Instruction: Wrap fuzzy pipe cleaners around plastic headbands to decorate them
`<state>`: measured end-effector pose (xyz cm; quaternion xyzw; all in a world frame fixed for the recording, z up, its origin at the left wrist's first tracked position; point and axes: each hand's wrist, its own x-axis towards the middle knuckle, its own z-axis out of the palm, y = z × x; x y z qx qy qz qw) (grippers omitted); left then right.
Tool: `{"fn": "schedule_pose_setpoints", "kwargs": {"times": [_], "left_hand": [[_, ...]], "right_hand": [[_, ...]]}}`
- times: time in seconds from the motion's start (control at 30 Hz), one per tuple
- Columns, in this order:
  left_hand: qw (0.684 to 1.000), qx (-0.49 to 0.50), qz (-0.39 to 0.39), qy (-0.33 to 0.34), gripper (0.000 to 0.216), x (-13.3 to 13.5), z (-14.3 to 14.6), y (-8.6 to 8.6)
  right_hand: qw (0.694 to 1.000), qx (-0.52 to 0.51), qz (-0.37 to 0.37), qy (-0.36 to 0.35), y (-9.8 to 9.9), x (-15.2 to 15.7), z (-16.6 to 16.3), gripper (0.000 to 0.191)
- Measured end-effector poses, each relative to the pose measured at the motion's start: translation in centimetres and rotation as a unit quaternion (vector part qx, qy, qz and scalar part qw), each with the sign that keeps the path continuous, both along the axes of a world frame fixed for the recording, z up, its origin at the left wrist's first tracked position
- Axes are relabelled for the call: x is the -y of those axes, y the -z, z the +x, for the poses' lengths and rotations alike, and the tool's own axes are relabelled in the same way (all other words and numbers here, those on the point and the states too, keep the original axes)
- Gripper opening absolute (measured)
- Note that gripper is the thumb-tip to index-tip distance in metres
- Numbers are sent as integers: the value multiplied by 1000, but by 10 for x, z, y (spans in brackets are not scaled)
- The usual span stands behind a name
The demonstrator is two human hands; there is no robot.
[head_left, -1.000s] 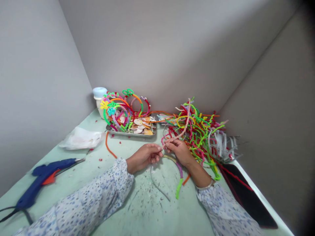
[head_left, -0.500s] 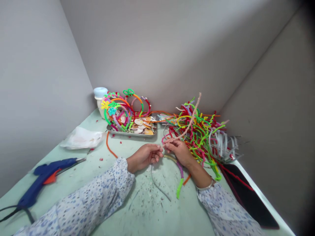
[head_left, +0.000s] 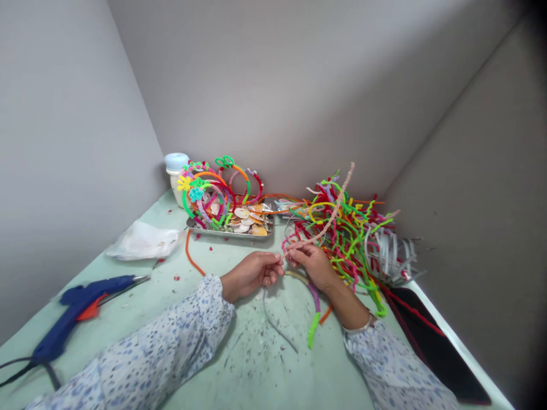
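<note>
My left hand (head_left: 253,273) rests on the green table, fingers closed in a pinch on one end of a thin grey headband (head_left: 276,322) that curves toward me. My right hand (head_left: 311,263) is closed on a pale pink pipe cleaner (head_left: 331,213) that sticks up and to the right over the pile. Both hands meet at the headband's end. A partly wrapped strip in yellow, purple and green (head_left: 314,310) lies under my right wrist.
A heap of coloured pipe cleaners (head_left: 346,233) and grey bare headbands (head_left: 391,256) lies at the right. A metal tray (head_left: 231,230) holds finished headbands and shells. A blue glue gun (head_left: 74,313), a plastic bag (head_left: 143,240), a white jar (head_left: 176,171) and a dark phone (head_left: 431,341) are also here.
The free end of the pink pipe cleaner has swung up and to the right. Both hands have stayed almost in place.
</note>
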<state>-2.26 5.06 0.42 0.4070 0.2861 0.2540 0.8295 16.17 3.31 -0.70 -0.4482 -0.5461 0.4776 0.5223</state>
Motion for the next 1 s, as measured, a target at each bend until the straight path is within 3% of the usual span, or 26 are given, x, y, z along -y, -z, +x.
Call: {"fn": "schedule_pose_setpoints", "kwargs": {"times": [0.77, 1.0], "left_hand": [[996, 38, 50, -71, 15, 5, 7, 2], [998, 57, -22, -19, 27, 2, 3, 0]], "right_hand": [[998, -61, -13, 12, 6, -5, 3, 19], [1000, -6, -7, 5, -1, -1, 1, 21]]}}
